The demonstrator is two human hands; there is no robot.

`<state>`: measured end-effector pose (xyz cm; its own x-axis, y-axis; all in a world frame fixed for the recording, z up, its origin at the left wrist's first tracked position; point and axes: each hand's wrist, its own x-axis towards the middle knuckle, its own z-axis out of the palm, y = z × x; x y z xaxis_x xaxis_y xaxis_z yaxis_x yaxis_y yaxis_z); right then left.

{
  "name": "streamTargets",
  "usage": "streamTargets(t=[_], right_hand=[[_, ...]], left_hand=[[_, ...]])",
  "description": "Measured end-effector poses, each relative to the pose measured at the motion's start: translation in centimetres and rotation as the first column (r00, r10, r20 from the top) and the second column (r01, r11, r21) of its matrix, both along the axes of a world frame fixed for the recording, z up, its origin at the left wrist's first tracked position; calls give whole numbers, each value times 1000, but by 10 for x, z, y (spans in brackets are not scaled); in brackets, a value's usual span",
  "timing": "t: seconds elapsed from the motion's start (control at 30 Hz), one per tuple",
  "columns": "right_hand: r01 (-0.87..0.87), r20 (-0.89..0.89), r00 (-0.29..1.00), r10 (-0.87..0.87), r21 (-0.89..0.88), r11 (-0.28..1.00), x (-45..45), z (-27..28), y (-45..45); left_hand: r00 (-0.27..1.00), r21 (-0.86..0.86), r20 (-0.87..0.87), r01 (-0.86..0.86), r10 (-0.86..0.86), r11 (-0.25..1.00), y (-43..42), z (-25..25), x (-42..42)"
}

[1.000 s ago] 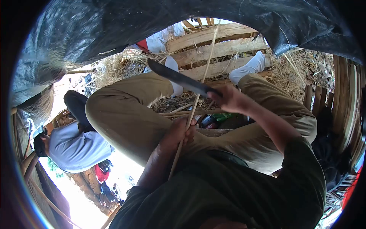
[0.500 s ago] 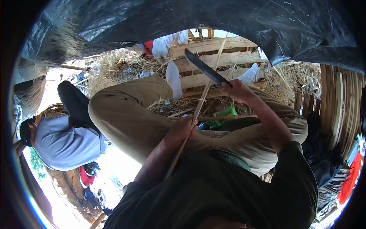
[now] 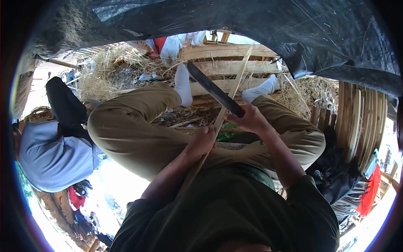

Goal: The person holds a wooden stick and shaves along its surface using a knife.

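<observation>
A long, thin pale strip (image 3: 237, 80) slants from my waist up toward the wooden planks. My left hand (image 3: 204, 140) is wrapped round its lower part, in front of my lap. In my right hand (image 3: 250, 119) is the handle end of a dark machete (image 3: 212, 89), whose blade points up and to the left. The blade crosses the strip just above my left hand; whether it touches the strip I cannot tell. The machete's handle is mostly hidden by my fingers.
Wooden planks (image 3: 228, 51) and straw (image 3: 119, 61) lie beyond my socked feet. A dark plastic sheet (image 3: 268, 21) hangs overhead. Another person (image 3: 54, 155) sits at the left. Wooden slats (image 3: 365, 113) stand at the right, near a red cloth (image 3: 369, 193).
My right hand and the machete have come down closer to my left hand. The view has shifted, so the person at the left appears nearer the edge. Both hands keep their hold.
</observation>
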<state>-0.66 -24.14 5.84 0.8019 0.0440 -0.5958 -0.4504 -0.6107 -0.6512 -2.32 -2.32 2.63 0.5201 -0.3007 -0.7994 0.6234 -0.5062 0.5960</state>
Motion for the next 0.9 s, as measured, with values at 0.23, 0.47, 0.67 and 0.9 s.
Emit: streamTargets(t=[0.23, 0.47, 0.67, 0.9], right_hand=[[326, -188, 931, -312, 52, 944, -5, -12, 27], [548, -465, 802, -374, 326, 770, -22, -9, 28], [716, -673, 677, -298, 510, 476, -34, 23, 26], [507, -144, 847, -512, 508, 696, -11, 99, -3]], left_hand=[[999, -68, -24, -45, 44, 997, 7, -3, -1], [995, -166, -95, -2, -14, 986, 11, 12, 5], [995, -148, -98, 15, -30, 989, 11, 4, 3], [992, -134, -96, -91, 79, 987, 7, 3, 0]])
